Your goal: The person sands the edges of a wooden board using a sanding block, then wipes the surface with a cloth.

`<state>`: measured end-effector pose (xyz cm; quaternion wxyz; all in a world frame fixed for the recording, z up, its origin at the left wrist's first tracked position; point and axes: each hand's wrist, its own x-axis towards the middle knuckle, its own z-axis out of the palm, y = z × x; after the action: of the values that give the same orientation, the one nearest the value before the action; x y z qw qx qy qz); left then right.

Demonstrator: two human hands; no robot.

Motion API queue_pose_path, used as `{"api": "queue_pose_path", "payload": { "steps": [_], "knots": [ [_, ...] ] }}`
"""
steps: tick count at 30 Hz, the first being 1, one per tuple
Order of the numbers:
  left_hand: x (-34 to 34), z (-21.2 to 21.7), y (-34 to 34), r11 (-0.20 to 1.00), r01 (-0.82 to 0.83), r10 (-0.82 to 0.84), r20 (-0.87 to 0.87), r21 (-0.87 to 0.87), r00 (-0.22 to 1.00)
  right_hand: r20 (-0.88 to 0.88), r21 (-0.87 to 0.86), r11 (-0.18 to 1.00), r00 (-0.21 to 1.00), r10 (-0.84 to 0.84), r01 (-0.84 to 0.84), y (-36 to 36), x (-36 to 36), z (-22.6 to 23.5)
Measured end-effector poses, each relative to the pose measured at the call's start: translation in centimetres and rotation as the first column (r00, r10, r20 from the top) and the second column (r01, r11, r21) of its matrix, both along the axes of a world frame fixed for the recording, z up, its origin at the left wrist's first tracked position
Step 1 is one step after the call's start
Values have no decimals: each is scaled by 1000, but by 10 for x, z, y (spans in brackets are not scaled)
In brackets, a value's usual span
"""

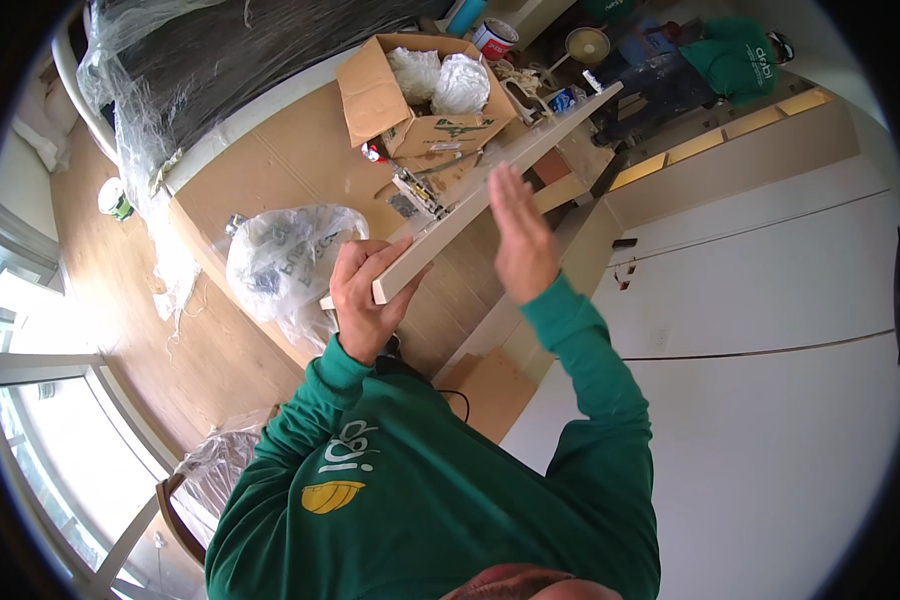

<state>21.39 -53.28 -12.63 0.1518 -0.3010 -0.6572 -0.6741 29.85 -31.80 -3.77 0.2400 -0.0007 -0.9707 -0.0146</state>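
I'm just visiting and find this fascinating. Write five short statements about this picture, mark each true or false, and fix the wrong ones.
1. The left hand grips the near end of the pale board. True.
2. The right hand is clenched around a hammer. False: it is open, with nothing in it.
3. White bundles sit in the open cardboard box. True.
4. The clear plastic bag lies right of both hands. False: it lies to their left.
5. Another person is at the upper right. True.

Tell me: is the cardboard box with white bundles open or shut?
The box is open: one flap spreads outward, white bundles show.
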Motion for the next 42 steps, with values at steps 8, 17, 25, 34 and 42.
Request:
{"api": "queue_pose_path", "payload": {
  "steps": [8,17,25,34,42],
  "knots": [
    [0,2,-4,999,-22,23,16,-23,1000,-23,-68,995,997,73,-74,8,-8,1],
    [-1,-5,-8,999,-31,31,1,-44,1000,-38,18,986,986,165,-164,-50,11,-7],
    [-1,-2,-6,998,-43,43,-13,-34,999,-30,120,992,999,33,-30,-69,16,-6],
    [6,-4,-4,999,-31,31,-24,-24,999,-18,177,967,983,-183,183,-59,23,-4],
    [9,-5,-3,1000,2,-2,-5,-19,1000,-25,114,962,969,-246,247,-66,26,-2]
  ]
}}
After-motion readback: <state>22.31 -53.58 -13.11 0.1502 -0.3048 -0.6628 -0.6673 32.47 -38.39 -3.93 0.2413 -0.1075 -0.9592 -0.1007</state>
